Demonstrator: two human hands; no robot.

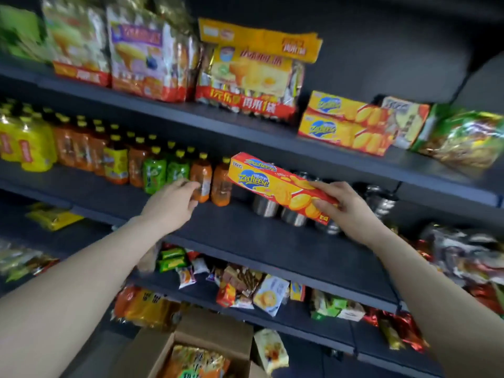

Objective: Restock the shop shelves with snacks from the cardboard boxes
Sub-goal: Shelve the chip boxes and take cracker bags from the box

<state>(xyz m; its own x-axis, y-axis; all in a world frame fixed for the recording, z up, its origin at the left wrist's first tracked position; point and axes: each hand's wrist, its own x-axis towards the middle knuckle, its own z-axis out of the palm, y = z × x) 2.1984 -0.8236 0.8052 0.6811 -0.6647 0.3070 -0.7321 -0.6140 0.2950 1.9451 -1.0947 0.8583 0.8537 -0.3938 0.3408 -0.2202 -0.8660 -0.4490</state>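
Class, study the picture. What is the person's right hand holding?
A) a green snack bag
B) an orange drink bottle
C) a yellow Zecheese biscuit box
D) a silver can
C: the right hand grips one end of the Zecheese biscuit box, its fingers and thumb curled round it in front of the shelves.

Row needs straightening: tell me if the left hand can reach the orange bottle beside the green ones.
Probably yes: the empty left hand is right at the orange bottle, with nothing between them.
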